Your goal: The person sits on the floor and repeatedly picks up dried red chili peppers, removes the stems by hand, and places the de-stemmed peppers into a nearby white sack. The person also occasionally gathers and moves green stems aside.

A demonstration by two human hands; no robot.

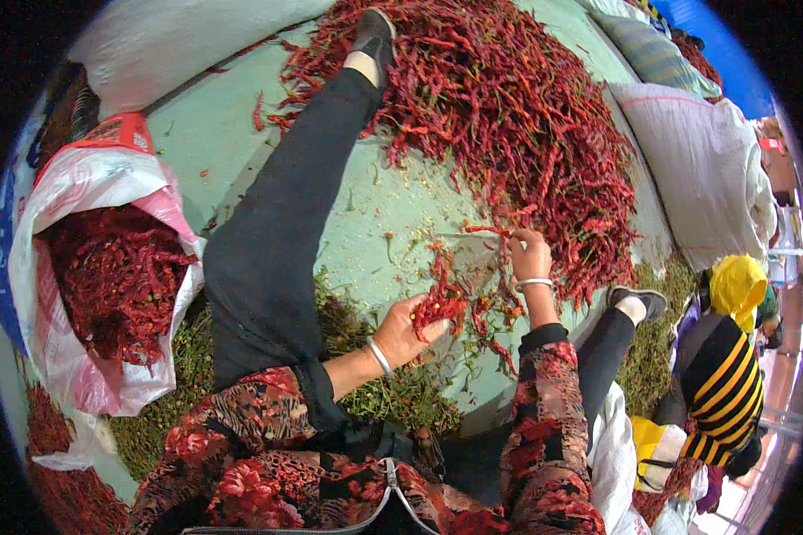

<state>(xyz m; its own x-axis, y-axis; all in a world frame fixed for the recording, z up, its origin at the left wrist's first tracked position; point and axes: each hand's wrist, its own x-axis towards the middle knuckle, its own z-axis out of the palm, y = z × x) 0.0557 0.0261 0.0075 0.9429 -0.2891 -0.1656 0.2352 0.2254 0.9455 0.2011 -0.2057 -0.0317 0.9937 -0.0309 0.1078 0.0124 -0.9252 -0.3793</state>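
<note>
My left hand (405, 329) is closed around a small bunch of dried red chili peppers (439, 309), held above the pale green floor. At the near edge of a large heap of dried red chili peppers (508, 100), my right hand (530, 255) pinches a dried red chili pepper (492, 229) between thumb and fingers. Part of that pepper is hidden by the fingertips. Between the hands, several loose peppers (485, 321) lie on the floor among green stems. Each wrist wears a pale bangle.
An open plastic woven sack (30, 267) filled with red chilies stands at left. My outstretched legs (288, 194) flank the work spot. Green stems (401, 404) lie between them. Full white sacks (696, 167) line the right, near a person in a striped top (726, 388).
</note>
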